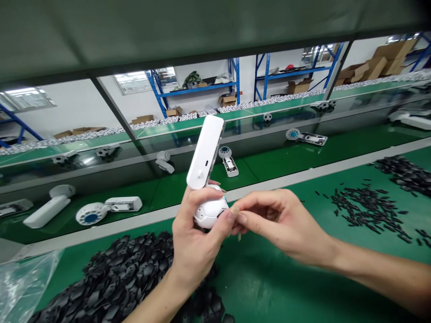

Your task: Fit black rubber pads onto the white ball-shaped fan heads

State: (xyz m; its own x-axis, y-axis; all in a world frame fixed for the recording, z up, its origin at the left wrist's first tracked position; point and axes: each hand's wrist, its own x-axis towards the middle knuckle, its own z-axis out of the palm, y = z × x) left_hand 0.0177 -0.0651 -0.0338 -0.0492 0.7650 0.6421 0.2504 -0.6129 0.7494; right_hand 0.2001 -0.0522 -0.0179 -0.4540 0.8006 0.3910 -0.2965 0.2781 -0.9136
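Observation:
My left hand (191,237) is wrapped round a white handheld fan (210,213), gripping its round head, which is panelled like a football. The fan's long flat handle (204,154) sticks up above my fingers, with a small dark slot and a little knob on it. My right hand (283,220) meets the right side of the fan head with thumb and forefinger pinched together, right beside my left thumb. Whatever lies between those fingertips is hidden. Below my left wrist spreads a heap of black plastic panels (131,269).
Small black strips (367,206) lie scattered at the right, with more black pieces (404,172) behind them. Beyond a pale rail, a green conveyor belt (188,193) carries several white fan units (124,204). A clear plastic bag (30,278) lies at the left. A panel (202,31) hangs overhead.

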